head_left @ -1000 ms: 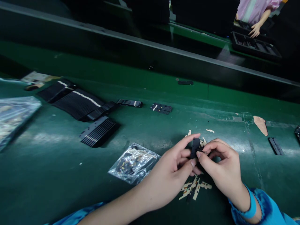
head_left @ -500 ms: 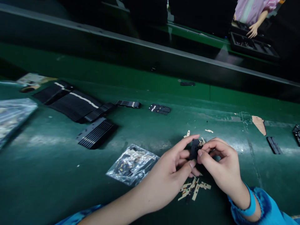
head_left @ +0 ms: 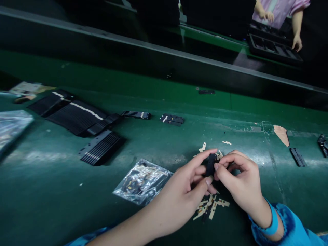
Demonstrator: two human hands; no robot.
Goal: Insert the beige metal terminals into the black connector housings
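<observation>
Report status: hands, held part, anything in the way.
Left hand holds black part; right hand pinches at its edge. Pale pieces scattered close by. Clear bag to the left; no obstruction visible.

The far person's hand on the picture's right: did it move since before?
Yes. Measured against the tray, the far hand went right in the picture, from over its middle to by its right end.

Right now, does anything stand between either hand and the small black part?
Nothing visible does: the left hand holds the black part, and the right hand is at its right edge. What the right hand covers is hidden.
</observation>
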